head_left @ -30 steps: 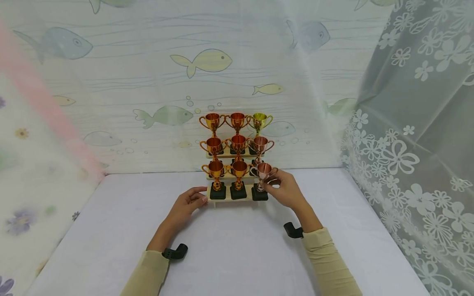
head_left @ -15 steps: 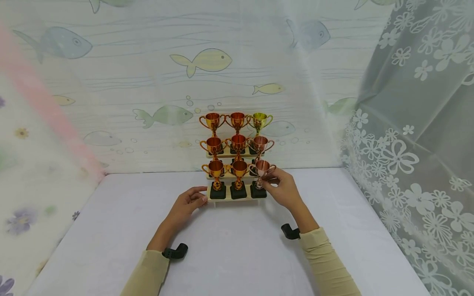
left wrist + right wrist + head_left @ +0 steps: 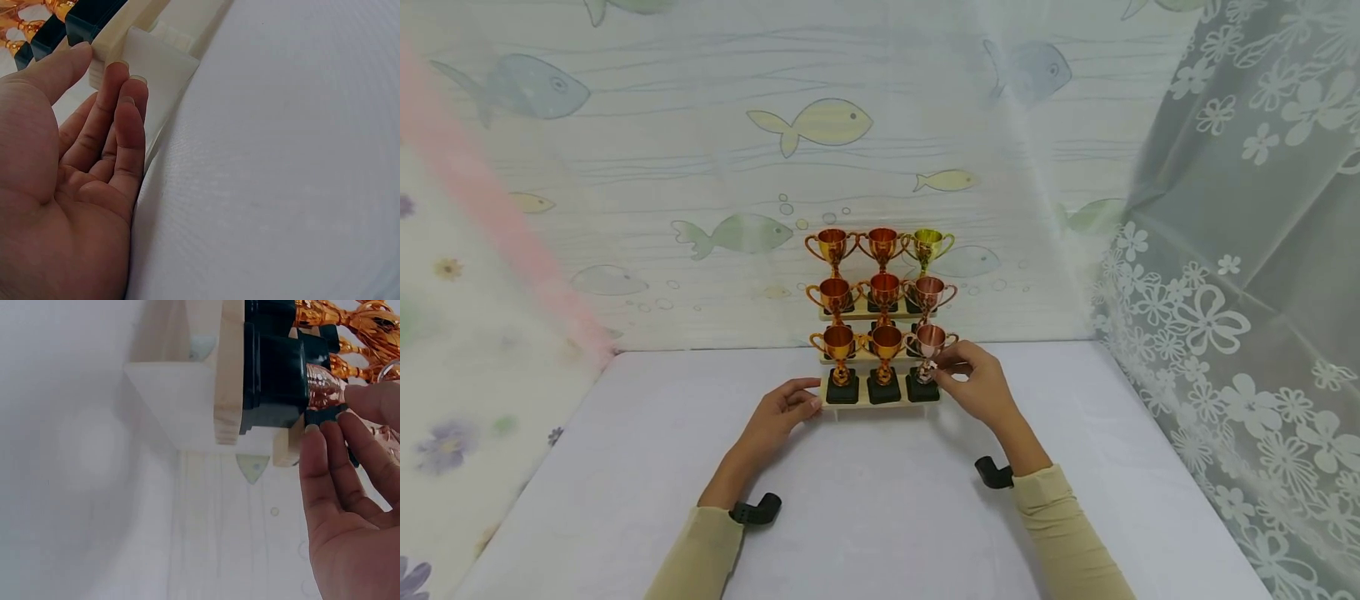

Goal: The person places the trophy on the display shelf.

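Small two-handled trophies with black bases stand in rows on a stepped wooden stand (image 3: 880, 406). At the right end of the front row is a rose-gold trophy (image 3: 932, 339), upright on the lowest step. My right hand (image 3: 981, 385) holds its stem between thumb and fingers; in the right wrist view the thumb (image 3: 375, 402) lies against the stem just above the black base (image 3: 275, 381). My left hand (image 3: 781, 414) holds the left end of the lowest step, its thumb (image 3: 69, 65) on the wood and fingertips at the end and below.
Orange-gold trophies (image 3: 885, 342) fill the left and middle of the front row, close beside the rose-gold one. A yellow-gold trophy (image 3: 928, 244) stands at the top right. A white cloth covers the table (image 3: 880, 508); a fish-print curtain (image 3: 715, 167) hangs behind.
The rose-gold trophy has shifted slightly left and back on the lowest step. My right hand moved left with it, then slightly right again. My left hand has stayed in place.
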Tool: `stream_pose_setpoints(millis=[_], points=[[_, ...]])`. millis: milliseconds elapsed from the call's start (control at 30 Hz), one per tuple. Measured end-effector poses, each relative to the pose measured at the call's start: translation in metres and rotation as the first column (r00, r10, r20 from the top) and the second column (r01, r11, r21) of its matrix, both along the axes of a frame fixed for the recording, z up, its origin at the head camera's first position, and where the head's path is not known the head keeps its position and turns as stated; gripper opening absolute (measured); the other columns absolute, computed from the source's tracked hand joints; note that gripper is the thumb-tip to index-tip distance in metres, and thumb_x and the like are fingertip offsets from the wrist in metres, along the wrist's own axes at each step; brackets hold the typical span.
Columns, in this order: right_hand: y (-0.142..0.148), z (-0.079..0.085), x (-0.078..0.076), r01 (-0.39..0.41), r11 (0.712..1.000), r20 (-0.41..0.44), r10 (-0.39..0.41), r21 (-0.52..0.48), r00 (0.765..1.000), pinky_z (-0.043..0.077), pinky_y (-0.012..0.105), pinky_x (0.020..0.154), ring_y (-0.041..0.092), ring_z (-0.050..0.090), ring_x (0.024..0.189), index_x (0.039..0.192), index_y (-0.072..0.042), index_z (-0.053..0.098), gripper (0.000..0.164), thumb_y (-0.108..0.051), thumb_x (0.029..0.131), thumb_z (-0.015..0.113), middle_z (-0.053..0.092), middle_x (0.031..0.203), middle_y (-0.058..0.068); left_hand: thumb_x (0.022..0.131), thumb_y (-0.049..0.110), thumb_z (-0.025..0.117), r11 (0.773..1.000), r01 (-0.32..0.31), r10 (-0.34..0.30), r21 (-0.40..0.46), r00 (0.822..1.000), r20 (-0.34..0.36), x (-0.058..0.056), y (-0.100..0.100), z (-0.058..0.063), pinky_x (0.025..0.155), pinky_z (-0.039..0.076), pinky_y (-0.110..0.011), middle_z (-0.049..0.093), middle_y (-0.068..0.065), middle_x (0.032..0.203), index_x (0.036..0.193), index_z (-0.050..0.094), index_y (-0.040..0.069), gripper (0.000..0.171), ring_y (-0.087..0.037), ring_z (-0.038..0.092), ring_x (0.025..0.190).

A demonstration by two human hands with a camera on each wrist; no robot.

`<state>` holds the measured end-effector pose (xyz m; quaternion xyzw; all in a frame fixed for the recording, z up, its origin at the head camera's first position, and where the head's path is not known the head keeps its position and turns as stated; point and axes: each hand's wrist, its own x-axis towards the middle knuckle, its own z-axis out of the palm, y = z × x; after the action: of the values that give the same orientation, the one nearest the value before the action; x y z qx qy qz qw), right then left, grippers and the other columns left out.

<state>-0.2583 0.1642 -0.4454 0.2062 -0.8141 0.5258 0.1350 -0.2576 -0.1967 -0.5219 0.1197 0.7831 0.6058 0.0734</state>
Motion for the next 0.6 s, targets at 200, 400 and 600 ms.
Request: stream_pose_setpoints(millis=[200, 400, 600], points=[[0.010, -0.005, -0.001, 0.050, 0.998, -0.005, -0.050, 0.032, 0.999, 0.056, 0.041, 0.080, 0.022, 0.066, 0.094, 0.105, -0.008, 0.069, 0.019, 0.001, 0.088, 0.071, 0.069, 0.102, 0.007, 0.097, 0.035, 0.066, 1.000, 0.002, -0.002, -0.024, 1.000, 0.003, 0.001, 0.000, 0.001, 0.089, 0.052, -0.032, 0.071, -0.009, 0.112, 0.140, 0.054, 0.020, 0.047, -0.027, 0.067, 0.105], [0.017, -0.009, 0.003, 0.076, 0.994, -0.024, -0.074, 0.084, 0.997, 0.055, 0.039, 0.077, 0.021, 0.066, 0.093, 0.108, -0.006, 0.070, 0.017, -0.001, 0.091, 0.069, 0.070, 0.104, 0.007, 0.099, 0.030, 0.064, 0.999, 0.007, -0.007, -0.033, 1.000, 0.016, 0.005, 0.001, 0.006, 0.091, 0.052, -0.039, 0.070, -0.013, 0.113, 0.142, 0.052, 0.017, 0.046, -0.033, 0.065, 0.108], [0.036, -0.020, 0.011, 0.111, 0.983, -0.074, -0.101, 0.146, 0.992, 0.055, 0.041, 0.077, 0.020, 0.066, 0.094, 0.110, -0.006, 0.071, 0.018, -0.002, 0.093, 0.067, 0.071, 0.106, 0.006, 0.100, 0.025, 0.064, 1.000, 0.024, -0.024, -0.016, 0.999, 0.021, 0.014, 0.003, 0.023, 0.091, 0.052, -0.038, 0.070, -0.019, 0.113, 0.142, 0.052, 0.010, 0.046, -0.036, 0.065, 0.106]])
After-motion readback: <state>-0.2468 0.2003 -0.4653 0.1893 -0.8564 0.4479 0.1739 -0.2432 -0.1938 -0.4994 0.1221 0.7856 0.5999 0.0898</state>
